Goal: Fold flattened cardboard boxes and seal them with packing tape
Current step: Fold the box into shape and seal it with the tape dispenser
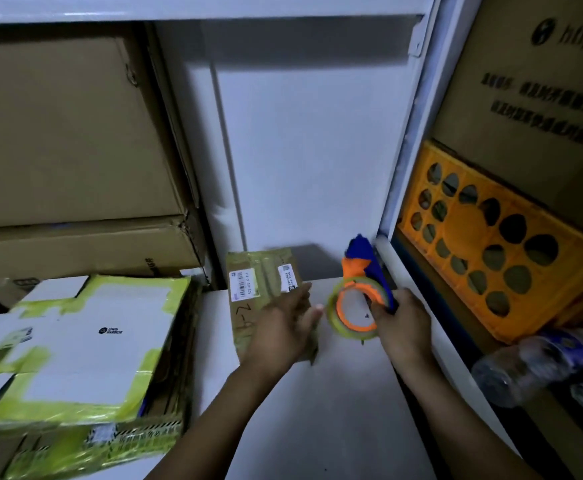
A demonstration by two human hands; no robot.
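At frame centre, the right hand [399,325] grips the tape dispenser [361,299]; the left hand [283,323] lies spread, fingers wide, on a box [248,289] on the table [335,410].

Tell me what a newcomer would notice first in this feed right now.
Probably the tape dispenser, orange and blue with a yellowish roll, gripped by the right hand at centre. Next, the bright orange crate tilted on the right, then the left hand resting on the small labelled cardboard box at the white table's far edge.
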